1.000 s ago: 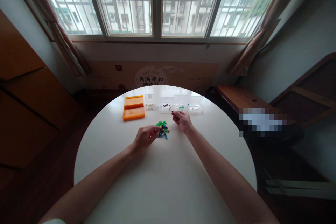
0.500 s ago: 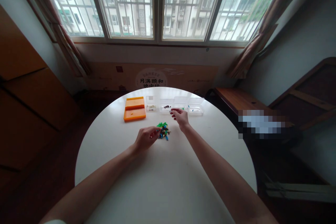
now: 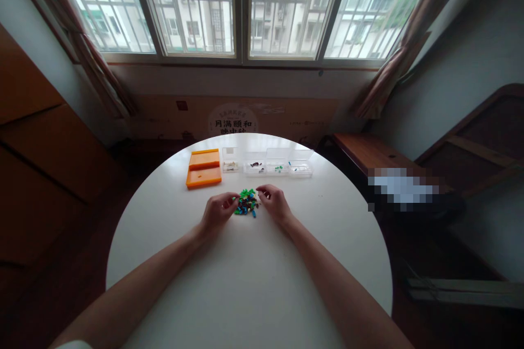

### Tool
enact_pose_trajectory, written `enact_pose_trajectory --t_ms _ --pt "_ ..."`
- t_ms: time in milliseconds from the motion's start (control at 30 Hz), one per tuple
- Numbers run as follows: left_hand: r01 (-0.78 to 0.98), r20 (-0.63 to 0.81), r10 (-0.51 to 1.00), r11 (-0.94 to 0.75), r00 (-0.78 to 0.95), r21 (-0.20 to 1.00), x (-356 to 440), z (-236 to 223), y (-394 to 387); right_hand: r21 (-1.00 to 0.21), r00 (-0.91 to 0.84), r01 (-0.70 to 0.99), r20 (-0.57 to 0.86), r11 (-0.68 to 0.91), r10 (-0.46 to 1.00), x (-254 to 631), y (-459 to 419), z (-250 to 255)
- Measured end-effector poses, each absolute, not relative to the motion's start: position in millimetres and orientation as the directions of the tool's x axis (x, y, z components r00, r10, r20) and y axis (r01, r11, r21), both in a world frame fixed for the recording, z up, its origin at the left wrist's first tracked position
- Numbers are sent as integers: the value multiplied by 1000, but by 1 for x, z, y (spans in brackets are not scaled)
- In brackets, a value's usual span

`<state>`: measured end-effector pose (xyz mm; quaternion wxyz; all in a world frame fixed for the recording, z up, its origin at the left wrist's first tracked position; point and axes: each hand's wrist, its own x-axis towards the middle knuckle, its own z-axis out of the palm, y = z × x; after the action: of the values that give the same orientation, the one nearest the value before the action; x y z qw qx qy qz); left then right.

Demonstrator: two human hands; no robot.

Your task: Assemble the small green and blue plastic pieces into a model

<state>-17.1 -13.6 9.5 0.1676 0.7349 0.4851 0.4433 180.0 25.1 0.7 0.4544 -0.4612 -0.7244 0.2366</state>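
Observation:
A small heap of toy bricks (image 3: pixel 246 204) in green, blue, brown and yellow lies on the white round table (image 3: pixel 229 283). At its left edge is my left hand (image 3: pixel 219 211), fingers curled and tips pressed together against the bricks; whatever they hold is too small to make out. My right hand (image 3: pixel 275 203) is at the heap's right edge, fingers bent but apart, with no piece visible between them. Behind the heap stand clear plastic boxes with raised lids: one with pale pieces (image 3: pixel 230 167), one with dark pieces (image 3: pixel 254 168), one with green pieces (image 3: pixel 278 169), one with blue pieces (image 3: pixel 301 169).
An orange tray (image 3: pixel 203 179) with a raised back section lies left of the boxes, one small piece in it. Beyond the table are a printed cardboard panel (image 3: pixel 282 112) and a barred window. A wooden bench (image 3: pixel 360 147) stands to the right.
My right hand has come back from above the clear boxes to the right side of the heap. My left hand has stayed at the heap's left edge. The view has shifted slightly.

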Motion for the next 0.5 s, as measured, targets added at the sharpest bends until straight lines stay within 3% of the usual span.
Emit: enact_pose_trajectory --t_ms 500 --pt "532 447 887 -435 116 726 -18 13 -16 -530 -296 655 476 539 828 179 16 1"
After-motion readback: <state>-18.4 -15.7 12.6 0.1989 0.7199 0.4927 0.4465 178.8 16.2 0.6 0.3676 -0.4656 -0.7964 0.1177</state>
